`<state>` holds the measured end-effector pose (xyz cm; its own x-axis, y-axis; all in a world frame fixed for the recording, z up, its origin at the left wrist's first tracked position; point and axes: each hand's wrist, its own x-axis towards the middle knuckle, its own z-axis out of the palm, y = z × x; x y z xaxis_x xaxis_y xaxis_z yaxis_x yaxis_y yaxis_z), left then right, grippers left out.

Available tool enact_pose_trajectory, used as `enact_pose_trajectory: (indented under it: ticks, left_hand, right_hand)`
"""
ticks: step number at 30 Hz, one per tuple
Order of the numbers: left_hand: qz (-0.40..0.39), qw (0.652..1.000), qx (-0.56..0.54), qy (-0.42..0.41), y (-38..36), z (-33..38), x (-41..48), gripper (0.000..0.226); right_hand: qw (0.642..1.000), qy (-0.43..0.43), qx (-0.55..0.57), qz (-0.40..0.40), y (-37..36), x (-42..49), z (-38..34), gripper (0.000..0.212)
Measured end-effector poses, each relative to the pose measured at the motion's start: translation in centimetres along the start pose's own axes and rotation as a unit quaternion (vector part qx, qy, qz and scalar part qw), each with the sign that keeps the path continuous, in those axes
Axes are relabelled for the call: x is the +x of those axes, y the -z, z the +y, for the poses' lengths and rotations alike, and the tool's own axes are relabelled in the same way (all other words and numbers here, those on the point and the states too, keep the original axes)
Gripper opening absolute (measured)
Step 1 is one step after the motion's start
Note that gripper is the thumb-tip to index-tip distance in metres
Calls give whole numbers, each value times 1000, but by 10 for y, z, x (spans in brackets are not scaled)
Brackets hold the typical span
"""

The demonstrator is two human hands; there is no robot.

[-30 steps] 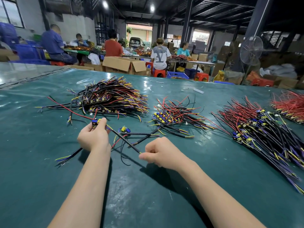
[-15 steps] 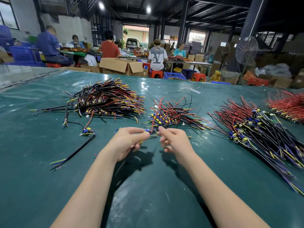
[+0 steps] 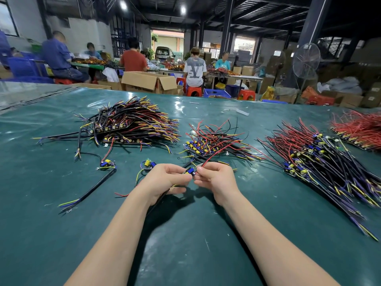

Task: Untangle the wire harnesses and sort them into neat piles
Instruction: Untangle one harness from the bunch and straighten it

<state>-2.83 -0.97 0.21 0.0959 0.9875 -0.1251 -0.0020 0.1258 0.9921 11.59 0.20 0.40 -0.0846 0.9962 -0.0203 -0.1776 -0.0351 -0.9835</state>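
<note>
Right now both hands meet low over the green tabletop (image 3: 185, 240), working on 1 wire harness (image 3: 189, 171) held just in front of the middle pile (image 3: 212, 141). The left hand (image 3: 165, 181) has its fingers (image 3: 181, 176) curled round the end with the blue connector, and a black cable trails under its palm. The right hand (image 3: 217, 180) pinches the red lead right beside the connector. To do this well, the left grip should probably act as the anchor while the right draws the red lead out slowly along its own length, so that it does not snag the pile it reaches toward. 1 loose harness (image 3: 107, 164) lies apart on the left, not yet sorted.
</note>
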Motion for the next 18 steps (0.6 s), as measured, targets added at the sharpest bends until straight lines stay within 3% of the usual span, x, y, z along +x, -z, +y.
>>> enact_pose_trajectory:
  ticks: [3,11,18]
  left_hand:
    - [-12,999,-27,-15,0,1,1,4]
    - [-22,997,-78,-7,-10,0,0,7]
    - [-41,998,-51,-10,-13,-1,-3,9]
  right_hand:
    - [1000,2,18,-12,1,0,-1,18]
    - [991,-15,117,60,6,9,0,20]
    - [988,16,92,119,17,17,-2,22]
